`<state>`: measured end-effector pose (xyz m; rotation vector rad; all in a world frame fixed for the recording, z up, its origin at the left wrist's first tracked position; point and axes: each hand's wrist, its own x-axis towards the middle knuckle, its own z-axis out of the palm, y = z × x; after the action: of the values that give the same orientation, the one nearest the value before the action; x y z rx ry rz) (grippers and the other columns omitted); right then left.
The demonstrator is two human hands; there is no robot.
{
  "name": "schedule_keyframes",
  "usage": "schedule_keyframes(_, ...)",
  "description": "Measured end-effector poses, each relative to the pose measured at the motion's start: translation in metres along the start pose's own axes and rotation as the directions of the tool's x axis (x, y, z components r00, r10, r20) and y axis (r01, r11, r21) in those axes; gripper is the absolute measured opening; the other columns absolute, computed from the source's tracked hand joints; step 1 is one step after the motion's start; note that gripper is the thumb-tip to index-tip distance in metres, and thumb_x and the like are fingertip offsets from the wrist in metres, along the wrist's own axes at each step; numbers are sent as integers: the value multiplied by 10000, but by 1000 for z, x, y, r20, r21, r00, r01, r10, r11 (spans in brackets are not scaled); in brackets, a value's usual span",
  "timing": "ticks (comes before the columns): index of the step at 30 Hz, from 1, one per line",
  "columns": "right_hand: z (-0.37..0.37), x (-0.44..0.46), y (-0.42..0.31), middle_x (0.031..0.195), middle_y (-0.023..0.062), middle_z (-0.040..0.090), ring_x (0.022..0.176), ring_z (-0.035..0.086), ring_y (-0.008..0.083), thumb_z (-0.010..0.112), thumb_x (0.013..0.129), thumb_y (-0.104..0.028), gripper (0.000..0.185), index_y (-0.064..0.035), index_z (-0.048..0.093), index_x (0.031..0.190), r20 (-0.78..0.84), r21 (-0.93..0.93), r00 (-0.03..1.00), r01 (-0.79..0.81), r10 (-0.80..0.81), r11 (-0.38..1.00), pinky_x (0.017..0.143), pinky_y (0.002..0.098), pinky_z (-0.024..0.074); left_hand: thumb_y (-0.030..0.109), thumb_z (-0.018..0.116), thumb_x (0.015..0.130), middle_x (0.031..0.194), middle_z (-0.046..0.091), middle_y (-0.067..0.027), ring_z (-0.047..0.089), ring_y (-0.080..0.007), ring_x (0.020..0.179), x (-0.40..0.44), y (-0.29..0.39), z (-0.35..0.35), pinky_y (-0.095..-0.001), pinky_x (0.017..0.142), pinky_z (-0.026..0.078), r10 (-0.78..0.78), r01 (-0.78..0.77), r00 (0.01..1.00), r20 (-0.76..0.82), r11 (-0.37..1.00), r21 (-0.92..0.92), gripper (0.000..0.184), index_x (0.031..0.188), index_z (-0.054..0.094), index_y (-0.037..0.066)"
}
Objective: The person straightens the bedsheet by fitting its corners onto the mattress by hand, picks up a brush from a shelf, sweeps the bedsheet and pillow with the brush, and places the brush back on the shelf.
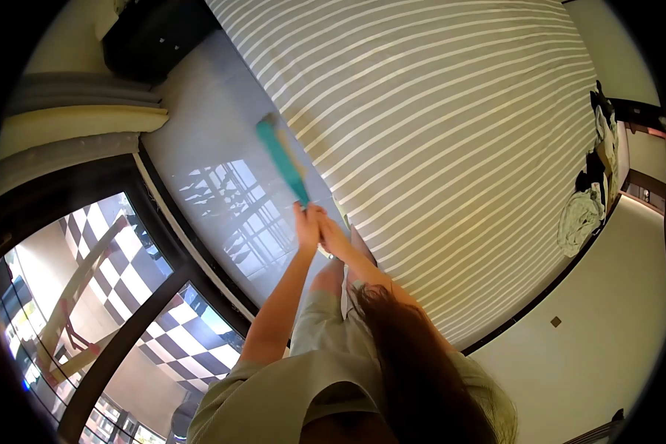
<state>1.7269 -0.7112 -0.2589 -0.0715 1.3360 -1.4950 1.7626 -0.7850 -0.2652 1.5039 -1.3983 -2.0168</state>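
Observation:
A teal long-handled brush (280, 155) with a tan strip along one side, likely bristles, points away from me over the floor, blurred by motion. Its head is close to the edge of the striped bed (429, 140). Both my hands meet at the end of its handle. My left hand (306, 228) is closed there, fingers curled around the grip. Pressed up against it, my right hand (331, 232) is closed too, with its fingertips partly hidden behind the left.
Shiny grey floor (200, 111) runs between the bed and a dark-framed glass door (155, 303). A black case (155, 41) stands at the far left, near a curtain (81, 126). Crumpled clothes (581, 218) lie along the bed's right edge.

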Motion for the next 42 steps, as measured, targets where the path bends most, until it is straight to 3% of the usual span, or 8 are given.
schedule_keyframes(7, -92, -24, -61, 571, -2, 435, 354, 349, 54, 278, 894, -362, 326, -93, 461, 899, -574, 404, 819, 277, 6, 872, 292, 188, 232, 222, 503, 815, 672, 576, -80, 551, -194, 589, 0, 39, 167, -314, 566, 419, -149, -112, 743, 653, 933, 341, 238, 987, 420, 80)
schedule_keyframes(12, -133, 28, -95, 639, 0, 477, 458, 452, 76, 377, 867, -310, 262, -89, 468, 975, -903, -4, 414, 260, -115, 966, 345, 192, 315, 223, 523, 785, 688, 573, -85, 548, -190, 626, 39, 21, 245, -325, 577, 415, -236, -190, 682, 693, 857, 479, 228, 946, 476, 69)
schedule_keyframes(17, -141, 98, -80, 668, -7, 479, 466, 461, 85, 376, 870, -301, 259, -91, 471, 990, -334, 122, 942, 28, 14, 992, 367, 200, 337, 209, 479, 821, 656, 537, -61, 515, -147, 610, 103, 18, 204, -285, 549, 409, -15, -64, 984, 179, 902, 427, 197, 935, 462, 50)
schedule_keyframes(22, -91, 125, -53, 739, 28, 539, 525, 461, 100, 416, 848, -280, 285, -38, 491, 978, 104, 156, 990, 74, -91, 985, 419, 227, 372, 191, 454, 831, 641, 513, -54, 499, -151, 588, 98, 47, 132, -292, 541, 407, 141, -89, 954, -264, 976, 199, 172, 925, 422, 51)
schedule_keyframes(28, -88, 107, -68, 725, 27, 538, 532, 469, 107, 409, 854, -291, 299, -36, 492, 985, -370, 83, 929, 58, -23, 995, 427, 232, 376, 130, 453, 838, 684, 519, -36, 475, -91, 604, 74, 80, 161, -234, 521, 387, 101, -112, 993, 57, 961, 251, 178, 994, 408, 56)
schedule_keyframes(33, -92, 149, -70, 713, 26, 536, 538, 475, 113, 403, 858, -301, 310, -35, 493, 991, -869, -117, 493, -145, -31, 983, 434, 235, 378, 116, 468, 835, 674, 507, -29, 478, -108, 623, 97, 55, 181, -239, 539, 388, -25, -81, 893, 448, 973, 216, 186, 1007, 433, 54)
schedule_keyframes(37, -79, 134, -54, 636, 20, 507, 487, 463, 112, 391, 866, -319, 314, -50, 502, 985, -359, 28, 932, -33, 40, 999, 397, 232, 350, 182, 479, 837, 664, 515, -32, 473, -100, 600, 113, 32, 128, -231, 529, 395, -128, 128, 991, 42, 992, -18, 151, 947, 458, 81)
schedule_keyframes(42, -39, 135, -75, 511, -1, 430, 312, 322, 81, 360, 881, -315, 298, -79, 515, 975, 276, 73, 926, -288, 258, 955, 289, 223, 225, 168, 448, 848, 643, 524, -62, 483, -120, 589, 114, 47, 64, -240, 559, 401, 24, -32, 933, -359, 999, -17, 180, 938, 379, 29)
